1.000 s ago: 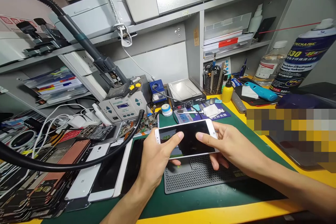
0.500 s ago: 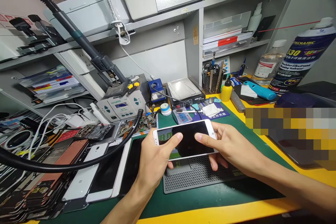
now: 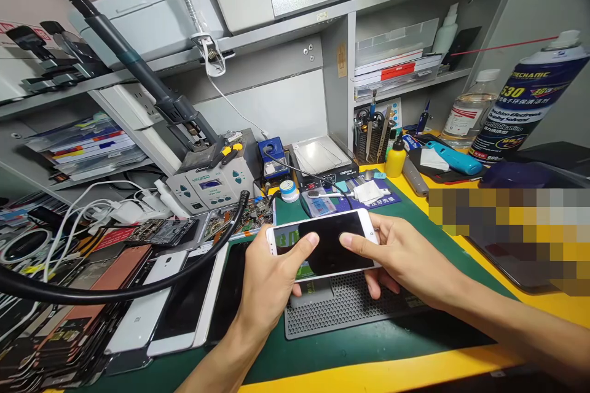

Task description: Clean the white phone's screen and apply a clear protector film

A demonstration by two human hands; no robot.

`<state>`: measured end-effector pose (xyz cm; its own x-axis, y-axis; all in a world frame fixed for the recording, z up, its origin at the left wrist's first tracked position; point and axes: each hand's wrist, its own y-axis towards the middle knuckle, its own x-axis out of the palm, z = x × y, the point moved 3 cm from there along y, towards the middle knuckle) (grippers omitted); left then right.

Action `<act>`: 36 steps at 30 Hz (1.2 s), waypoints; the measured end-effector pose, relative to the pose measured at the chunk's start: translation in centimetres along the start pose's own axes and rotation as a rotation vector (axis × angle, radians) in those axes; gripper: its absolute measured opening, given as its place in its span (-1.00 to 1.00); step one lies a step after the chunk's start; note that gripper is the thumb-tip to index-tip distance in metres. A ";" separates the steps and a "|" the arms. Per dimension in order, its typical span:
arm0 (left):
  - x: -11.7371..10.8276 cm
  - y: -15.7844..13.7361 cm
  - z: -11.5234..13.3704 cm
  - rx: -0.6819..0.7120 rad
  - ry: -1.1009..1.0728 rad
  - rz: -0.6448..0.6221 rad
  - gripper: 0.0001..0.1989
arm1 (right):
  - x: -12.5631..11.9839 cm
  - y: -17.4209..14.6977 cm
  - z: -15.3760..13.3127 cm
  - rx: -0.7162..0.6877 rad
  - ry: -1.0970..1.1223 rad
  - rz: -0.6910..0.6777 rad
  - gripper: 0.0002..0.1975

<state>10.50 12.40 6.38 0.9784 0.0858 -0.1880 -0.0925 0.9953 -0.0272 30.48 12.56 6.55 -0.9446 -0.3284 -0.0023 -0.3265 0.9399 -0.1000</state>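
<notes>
A white-framed smartphone is held sideways in both hands, its dark screen up and reflecting something green at the left. My left hand grips the left end, thumb on the glass. My right hand grips the other end beside the round home button, its thumb also on the screen. Some of the fingers are hidden behind the phone. Beneath it lies a grey perforated pad on the green mat.
Phones and phone parts are piled at the left, crossed by a black hose. Behind stand a control station, a flat heating plate and a tool holder. A yellow bottle and a spray can stand right.
The view has shifted very slightly, so the surroundings sit a little further left. Both hands keep the same hold on the smartphone, thumbs in the same places.
</notes>
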 end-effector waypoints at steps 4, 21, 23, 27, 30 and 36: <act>0.0 0.0 -0.1 0.005 0.004 0.006 -0.52 | 0.0 0.0 0.0 0.000 -0.004 0.004 -0.64; 0.5 -0.3 0.4 0.034 -0.132 -0.033 -0.52 | 0.0 -0.1 -1.1 -0.026 0.019 0.042 -0.62; 0.6 -0.4 0.4 0.052 -0.126 -0.026 -0.52 | 0.2 0.1 -1.3 -0.015 0.039 0.071 -0.58; 0.7 -0.8 0.8 0.081 -0.090 0.006 -0.53 | 0.7 0.4 -1.3 0.019 0.065 0.113 -0.57; 0.8 -1.1 1.1 0.083 -0.070 0.024 -0.53 | 0.7 0.6 -1.0 0.028 0.081 0.150 -0.60; 1.1 -1.4 1.4 0.078 -0.046 0.040 -0.54 | 0.6 0.6 -0.6 0.045 0.110 0.154 -0.60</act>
<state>12.01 11.12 7.56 0.9819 0.1255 -0.1421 -0.1185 0.9913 0.0565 29.67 12.93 7.13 -0.9822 -0.1660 0.0875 -0.1778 0.9723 -0.1518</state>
